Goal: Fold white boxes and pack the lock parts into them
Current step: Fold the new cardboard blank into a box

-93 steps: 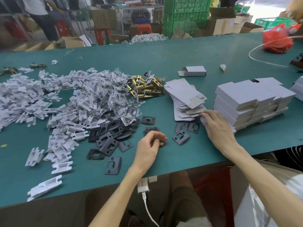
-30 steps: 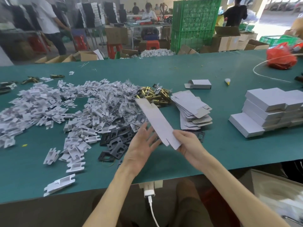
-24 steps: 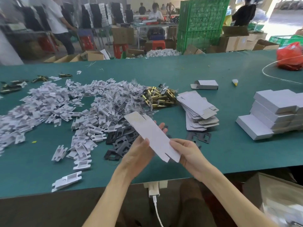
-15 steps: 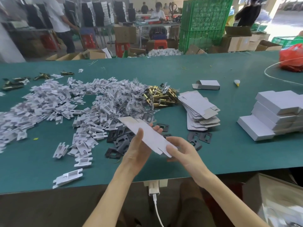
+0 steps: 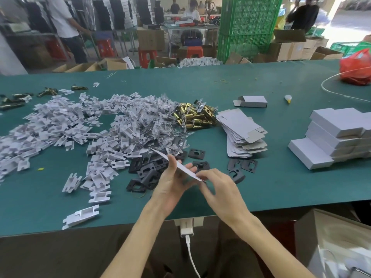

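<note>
I pinch one flat white cardboard box blank (image 5: pixel 181 167), unfolded, between my left hand (image 5: pixel 170 182) and right hand (image 5: pixel 217 189), just nearside of the black metal lock plates (image 5: pixel 146 171); finished white boxes (image 5: pixel 337 137) sit stacked far right, many parts unpacked

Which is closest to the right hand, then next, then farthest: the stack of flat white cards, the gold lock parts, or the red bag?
From the right hand:
1. Stack of flat cards, just beyond it, slightly right.
2. Gold lock parts, farther back, mid-table.
3. Red bag, far right corner.
</note>
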### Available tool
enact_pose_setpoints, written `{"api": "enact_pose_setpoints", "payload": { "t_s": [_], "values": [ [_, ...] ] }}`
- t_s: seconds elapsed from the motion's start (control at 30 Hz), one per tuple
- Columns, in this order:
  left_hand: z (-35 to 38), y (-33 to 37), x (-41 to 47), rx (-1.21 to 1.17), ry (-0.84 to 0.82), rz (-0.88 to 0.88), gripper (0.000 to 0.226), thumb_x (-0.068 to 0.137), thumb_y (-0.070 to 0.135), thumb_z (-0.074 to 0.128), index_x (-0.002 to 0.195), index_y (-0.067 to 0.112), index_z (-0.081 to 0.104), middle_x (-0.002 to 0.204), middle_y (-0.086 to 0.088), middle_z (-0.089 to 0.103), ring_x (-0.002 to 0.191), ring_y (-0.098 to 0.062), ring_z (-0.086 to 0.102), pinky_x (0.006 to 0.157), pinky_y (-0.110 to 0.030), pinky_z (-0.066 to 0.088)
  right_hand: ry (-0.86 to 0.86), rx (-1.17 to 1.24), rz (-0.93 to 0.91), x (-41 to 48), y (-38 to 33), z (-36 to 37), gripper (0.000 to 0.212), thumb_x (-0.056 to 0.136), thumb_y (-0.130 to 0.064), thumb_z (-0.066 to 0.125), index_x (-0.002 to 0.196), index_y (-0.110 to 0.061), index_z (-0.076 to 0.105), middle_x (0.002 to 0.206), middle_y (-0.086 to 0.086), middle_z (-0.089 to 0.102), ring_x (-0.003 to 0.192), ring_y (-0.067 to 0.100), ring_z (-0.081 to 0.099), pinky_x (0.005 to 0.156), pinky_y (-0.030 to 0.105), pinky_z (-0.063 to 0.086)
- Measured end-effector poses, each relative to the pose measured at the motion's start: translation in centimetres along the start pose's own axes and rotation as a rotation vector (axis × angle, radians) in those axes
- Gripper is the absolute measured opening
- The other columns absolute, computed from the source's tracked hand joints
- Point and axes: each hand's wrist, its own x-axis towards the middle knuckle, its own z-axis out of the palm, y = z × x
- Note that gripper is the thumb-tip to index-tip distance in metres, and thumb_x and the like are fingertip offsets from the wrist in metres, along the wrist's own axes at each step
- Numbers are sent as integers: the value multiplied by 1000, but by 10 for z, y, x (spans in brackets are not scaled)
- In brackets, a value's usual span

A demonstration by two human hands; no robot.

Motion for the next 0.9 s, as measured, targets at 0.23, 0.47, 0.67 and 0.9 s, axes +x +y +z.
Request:
{"api": "enact_pose_setpoints", "payload": {
  "t_s": [0.23,0.47,0.67,0.9],
  "values": [
    [14,1,-7,366,61,55,76,90,69,53,140,12,52,129,-7,71,118,-22,70,105,-55,54,-42,4,-76,0,-7,6,52,99,-14,59,146,-20,37,95,3,70,66,22,63,61,41,53],
    [8,2,-4,242,232,101,33,108,26,55,125,-1,63,122,-18,72,104,-28,69,95,-46,55,-52,422,200,3,-4,11,39,98,-23,64,126,-38,42,102,-27,67,93,2,68,69,24,60],
    [3,-6,-2,274,213,145,23,110,18,50,127,7,61,121,-9,76,103,-20,74,84,-35,58,84,602,359,5,-1,13,21,99,-16,63,112,-30,55,98,-27,68,91,0,66,72,13,51],
    [-5,-6,-5,273,17,144,47,104,43,54,133,8,65,128,-12,73,114,-29,71,86,-31,59,6,1056,693,5,-1,5,37,96,-19,70,128,-26,53,101,-3,78,92,17,76,67,26,60]
  ]
}}
